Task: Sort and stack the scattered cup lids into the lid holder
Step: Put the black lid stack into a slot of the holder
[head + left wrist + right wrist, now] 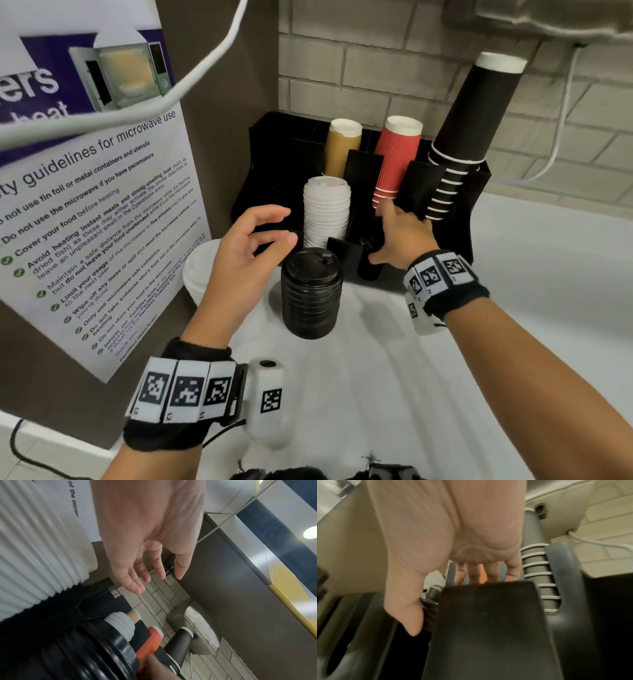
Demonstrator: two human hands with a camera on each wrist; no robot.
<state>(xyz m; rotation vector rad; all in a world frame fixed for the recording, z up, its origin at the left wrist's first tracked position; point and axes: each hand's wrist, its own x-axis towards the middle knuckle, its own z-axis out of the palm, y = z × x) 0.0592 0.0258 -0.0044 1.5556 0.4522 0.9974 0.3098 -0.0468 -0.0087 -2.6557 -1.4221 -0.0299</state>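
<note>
Ribbed black lids (311, 291) (neatly nested)

The scene is viewed by the head camera from above, facing forward and down at the black lid holder (445, 240). The left palm is looked along by the left wrist camera, upward toward the brick wall (154, 601). The holder (488, 628) is seen very close by the right wrist camera. The red cup stack (397, 161) is shared by the head and left wrist (149, 645) views.

White counter (513, 308) (pale) bears black organizer (267, 164), lid stacks (311, 298).
</note>
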